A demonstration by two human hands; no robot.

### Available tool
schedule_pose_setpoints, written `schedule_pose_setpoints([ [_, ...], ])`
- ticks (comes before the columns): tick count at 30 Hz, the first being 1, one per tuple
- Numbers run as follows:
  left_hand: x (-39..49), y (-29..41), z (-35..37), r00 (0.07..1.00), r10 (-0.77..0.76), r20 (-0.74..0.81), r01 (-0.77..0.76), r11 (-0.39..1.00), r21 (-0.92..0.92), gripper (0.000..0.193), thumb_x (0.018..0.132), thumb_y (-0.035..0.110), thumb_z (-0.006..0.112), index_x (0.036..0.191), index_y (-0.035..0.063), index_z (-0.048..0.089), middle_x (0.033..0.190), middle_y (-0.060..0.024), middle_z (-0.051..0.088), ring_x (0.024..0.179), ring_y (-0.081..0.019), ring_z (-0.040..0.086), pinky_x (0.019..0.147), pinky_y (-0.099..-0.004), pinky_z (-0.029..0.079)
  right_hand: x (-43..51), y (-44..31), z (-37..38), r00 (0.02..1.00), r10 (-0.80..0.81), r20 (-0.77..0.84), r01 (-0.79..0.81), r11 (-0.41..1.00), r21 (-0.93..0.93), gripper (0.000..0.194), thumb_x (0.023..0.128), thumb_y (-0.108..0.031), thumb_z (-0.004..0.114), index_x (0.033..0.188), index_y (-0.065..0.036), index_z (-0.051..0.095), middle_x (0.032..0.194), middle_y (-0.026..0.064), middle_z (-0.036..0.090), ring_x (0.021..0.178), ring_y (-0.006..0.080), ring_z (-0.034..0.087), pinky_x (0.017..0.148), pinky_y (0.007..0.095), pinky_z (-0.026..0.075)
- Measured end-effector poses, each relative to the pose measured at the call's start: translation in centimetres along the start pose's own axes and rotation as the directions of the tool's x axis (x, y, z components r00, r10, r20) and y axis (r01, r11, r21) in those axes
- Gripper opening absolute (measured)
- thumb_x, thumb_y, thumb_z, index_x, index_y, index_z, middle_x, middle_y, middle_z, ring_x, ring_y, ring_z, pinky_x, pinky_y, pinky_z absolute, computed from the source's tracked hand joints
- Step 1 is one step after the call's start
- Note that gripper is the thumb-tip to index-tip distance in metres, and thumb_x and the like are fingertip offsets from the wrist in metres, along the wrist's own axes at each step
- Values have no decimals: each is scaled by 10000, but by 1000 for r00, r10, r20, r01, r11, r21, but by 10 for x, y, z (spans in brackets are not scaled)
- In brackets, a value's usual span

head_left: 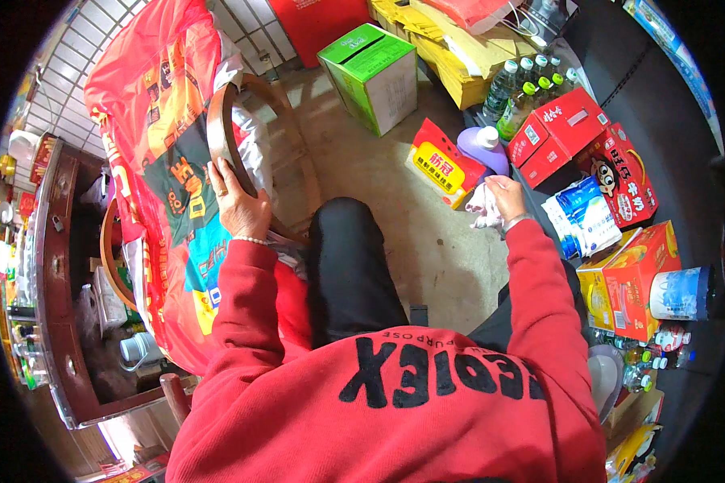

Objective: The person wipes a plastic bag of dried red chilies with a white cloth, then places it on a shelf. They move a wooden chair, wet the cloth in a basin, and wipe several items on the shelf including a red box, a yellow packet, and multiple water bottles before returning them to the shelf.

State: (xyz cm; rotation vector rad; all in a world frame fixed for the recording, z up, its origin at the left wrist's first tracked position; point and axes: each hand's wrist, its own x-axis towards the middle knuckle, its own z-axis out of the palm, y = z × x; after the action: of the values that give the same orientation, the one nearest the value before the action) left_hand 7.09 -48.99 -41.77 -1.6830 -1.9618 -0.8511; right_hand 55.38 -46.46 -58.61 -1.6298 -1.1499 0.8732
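Observation:
My left hand (242,204) lies over a curved wooden armrest (222,124), thumb on one side and fingers on the other. A red printed bag or cover (175,130) with colourful lettering drapes the seat beside it. Pinched in the fingers of my right hand (508,196) is a crumpled, pale pinkish cloth or tissue (484,206), held in the air. Just beyond that hand are a red and yellow noodle packet (440,164) and a purple bottle with a white cap (484,148). My legs, in dark trousers, are below.
A green carton (371,75) stands on the concrete floor (432,265). Along the right are bottled drinks (512,99), red drink boxes (559,134), a blue and white packet (583,214) and an orange carton (640,281). A dark wooden cabinet (66,338) is on the left.

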Motion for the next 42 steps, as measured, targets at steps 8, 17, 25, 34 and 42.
schedule_pose_setpoints([
  [8,-9,-30,-15,998,62,26,-62,998,-18,936,655,102,682,1484,73,247,1523,-180,280,1192,-388,525,880,-402,507,7,1,13,998,-40,57,43,998,-53,291,851,-208,698,997,44,693,876,87,705,798,129,629,743,274,495],
  [17,10,-59,-26,983,162,90,-164,986,20,926,688,223,780,1453,27,296,1405,-242,430,1241,-388,483,1010,-424,420,0,-12,-26,999,-40,-6,40,987,158,247,852,-182,684,951,44,695,856,88,707,778,135,646,711,280,505],
  [25,182,-26,31,916,345,206,-349,937,-17,680,789,474,695,1281,29,545,1221,-195,608,1056,-355,623,894,-415,494,-29,-2,-29,992,-109,-59,119,972,202,161,829,-113,686,913,23,704,856,101,709,795,147,659,769,292,524],
  [34,-17,292,53,609,758,234,-95,363,-927,563,720,327,797,1179,67,599,1022,-196,656,945,-346,646,814,-408,515,-77,-49,-78,967,177,-180,-44,819,572,232,947,-198,562,1029,6,636,909,105,680,810,185,663,665,313,539],
  [42,-105,375,101,641,741,199,260,34,-965,591,736,175,747,1273,67,523,1308,-206,499,1187,-333,515,952,-397,463,-89,-115,-95,983,73,166,-178,562,807,458,1007,-347,460,1400,-117,406,1296,53,515,1156,193,536,955,382,453],
])
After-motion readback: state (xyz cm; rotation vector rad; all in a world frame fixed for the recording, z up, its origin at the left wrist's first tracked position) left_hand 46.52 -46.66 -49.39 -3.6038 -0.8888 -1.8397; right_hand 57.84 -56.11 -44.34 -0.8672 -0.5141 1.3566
